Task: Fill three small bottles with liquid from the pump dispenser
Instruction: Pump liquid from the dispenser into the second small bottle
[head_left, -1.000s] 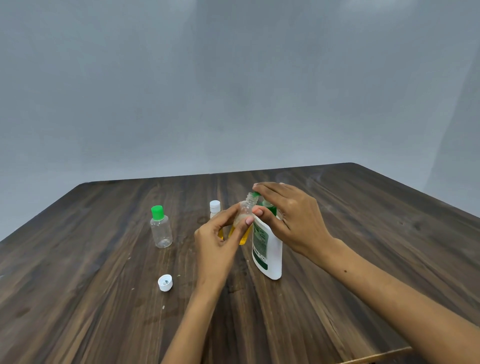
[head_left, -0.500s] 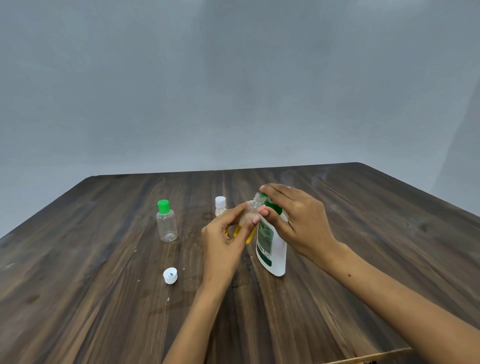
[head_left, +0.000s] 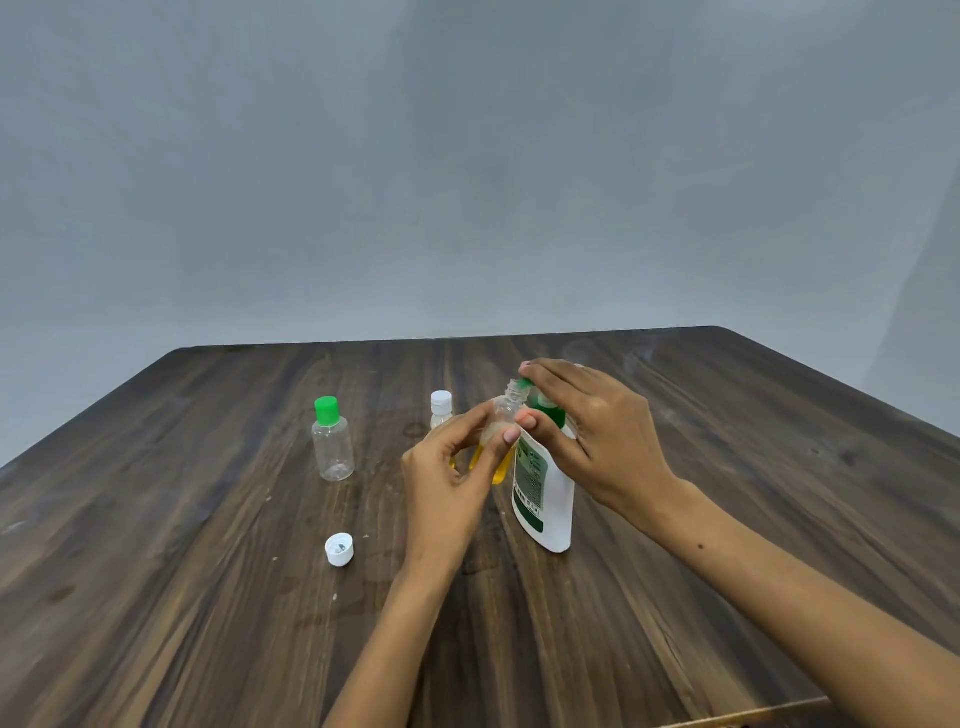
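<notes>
Two hands meet over dark wooden table (head_left: 727, 467). Left hand (head_left: 447, 478) pinches small open bottle (head_left: 501, 431), tilted, yellow liquid in lower half, neck up against green pump nozzle. Right hand (head_left: 597, 431) lies over pump head of white dispenser (head_left: 545, 499), fingers on top, thumb curled against its shoulder. Capped clear bottle with green cap (head_left: 332, 441) stands apart at left. White-capped bottle (head_left: 441, 410) stands behind left hand, partly hidden. Loose white cap (head_left: 339, 549) lies nearer table's front.
</notes>
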